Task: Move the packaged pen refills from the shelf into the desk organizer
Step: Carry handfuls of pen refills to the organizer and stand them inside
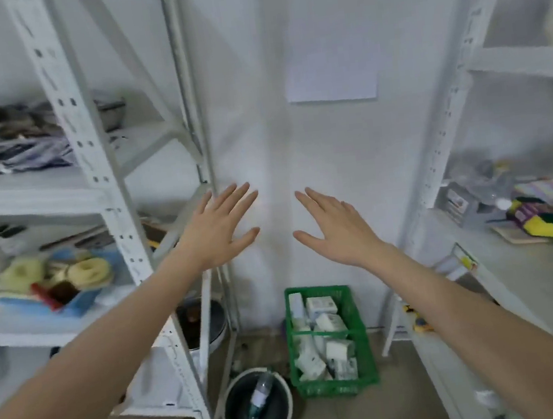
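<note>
Both hands, left hand (220, 227) and right hand (334, 227), hang spread and empty; refills unidentifiable, so you cannot judge nearer side.

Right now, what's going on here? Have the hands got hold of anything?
No. The left hand and right hand are both open and empty, stretched toward the white wall between two metal shelves. No pen refills or desk organizer can be made out. On the floor stand a green basket of small boxes and a bucket holding a bottle.
</note>
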